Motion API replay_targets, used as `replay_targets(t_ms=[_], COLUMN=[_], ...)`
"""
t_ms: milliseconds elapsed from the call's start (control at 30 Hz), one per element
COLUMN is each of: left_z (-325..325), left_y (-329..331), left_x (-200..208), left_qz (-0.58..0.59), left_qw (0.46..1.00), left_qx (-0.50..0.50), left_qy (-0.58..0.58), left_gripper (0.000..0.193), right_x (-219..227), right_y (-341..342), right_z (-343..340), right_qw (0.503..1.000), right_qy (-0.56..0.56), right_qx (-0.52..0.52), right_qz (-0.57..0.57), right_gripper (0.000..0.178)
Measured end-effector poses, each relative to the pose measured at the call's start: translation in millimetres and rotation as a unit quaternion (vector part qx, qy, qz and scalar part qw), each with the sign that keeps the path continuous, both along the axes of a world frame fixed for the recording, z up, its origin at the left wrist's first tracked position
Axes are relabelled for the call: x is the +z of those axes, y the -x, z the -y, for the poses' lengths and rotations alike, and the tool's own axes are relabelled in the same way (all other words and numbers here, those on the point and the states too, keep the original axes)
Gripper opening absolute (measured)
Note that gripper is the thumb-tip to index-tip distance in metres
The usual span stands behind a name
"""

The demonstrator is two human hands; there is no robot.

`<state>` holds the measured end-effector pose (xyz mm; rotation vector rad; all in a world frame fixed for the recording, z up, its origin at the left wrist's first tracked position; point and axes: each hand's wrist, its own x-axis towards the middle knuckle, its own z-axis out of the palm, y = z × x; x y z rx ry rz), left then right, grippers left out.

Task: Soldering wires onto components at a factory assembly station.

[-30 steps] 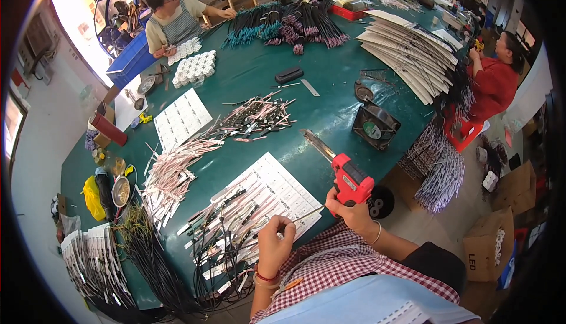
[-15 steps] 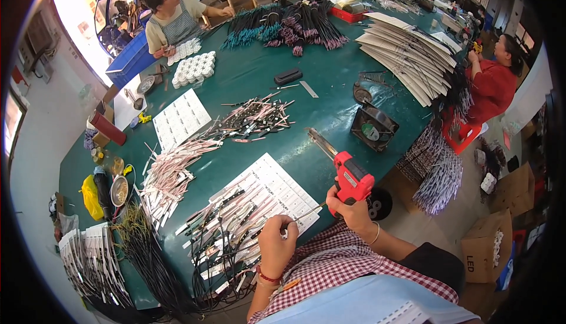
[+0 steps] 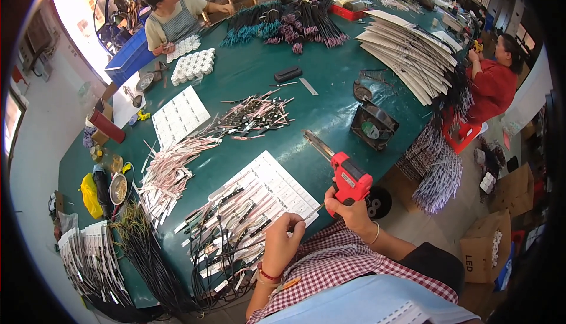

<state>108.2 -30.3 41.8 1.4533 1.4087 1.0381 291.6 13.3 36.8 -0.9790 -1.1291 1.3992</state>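
Gripping the red tool (image 3: pixel 352 179) so its nozzle (image 3: pixel 319 145) points away over the tabletop (image 3: pixel 312 100), the right hand (image 3: pixel 354 215) faces the left hand (image 3: pixel 282 240), which apparently pinches a thin strip (image 3: pixel 313 212) near the white sheet (image 3: pixel 282 178).

Red handheld tool (image 3: pixel 352 178) in right fingers (image 3: pixel 331 197)

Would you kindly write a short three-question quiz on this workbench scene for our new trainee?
1. What is in the right-hand grip?
A) a wooden ruler
B) a red pistol-shaped tool
C) a pair of scissors

2. True or false: the yellow bag lies to the right of the red pistol-shaped tool.

3. Which hand's grip is nearer the bundle of black wires at the table's near left?

Key:
1. B
2. False; the bag lies far to the left.
3. The left-hand grip.
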Motion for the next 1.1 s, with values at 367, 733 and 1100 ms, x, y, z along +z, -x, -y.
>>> replay_targets(t_ms=[367,733,1100], left_z=[-13.2,-18.7,-16.4], left_y=[-17.7,-33.6,-35.6], left_x=[13.2,1.5,3.5], left_qz=[0.009,0.026,0.000], left_qw=[0.999,0.999,0.998], left_qx=[-0.010,0.024,0.055], left_qy=[-0.040,-0.018,-0.031], left_gripper=[0.005,0.006,0.006], right_x=[-1.4,-4.8,4.0], right_y=[1.2,2.5,10.6], right_z=[1.6,9.0,10.6], right_qw=[1.000,0.999,0.998], right_qy=[0.003,0.028,0.051], right_qx=[0.017,0.025,0.015], right_qz=[0.003,-0.007,0.028], right_gripper=[0.049,0.052,0.050])
